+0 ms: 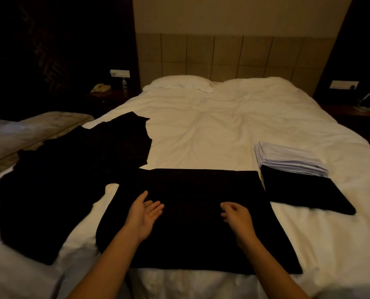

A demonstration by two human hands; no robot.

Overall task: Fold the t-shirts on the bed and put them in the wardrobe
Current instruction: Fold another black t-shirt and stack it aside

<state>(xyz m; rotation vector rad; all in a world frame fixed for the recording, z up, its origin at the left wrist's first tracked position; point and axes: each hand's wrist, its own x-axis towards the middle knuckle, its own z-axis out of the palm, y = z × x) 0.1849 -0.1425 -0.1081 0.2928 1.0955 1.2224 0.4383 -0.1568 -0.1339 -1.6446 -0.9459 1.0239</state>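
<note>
Head view: the black t-shirt lies flat on the bed, partly folded into a rectangle, under both grips; left hand open, palm up, right hand loosely curled, both empty.

1. Two bare forearms reached forward from the bottom edge of the view, angling slightly toward each other.
2. The left hand lay with its palm turned up and inward, fingers straight and relaxed, thumb raised toward the far side.
3. The right hand showed its back to the camera, fingers loosely curled and pointing left, holding nothing.
4. The two hands were level with each other and well apart, with a clear gap between their fingertips.
</note>
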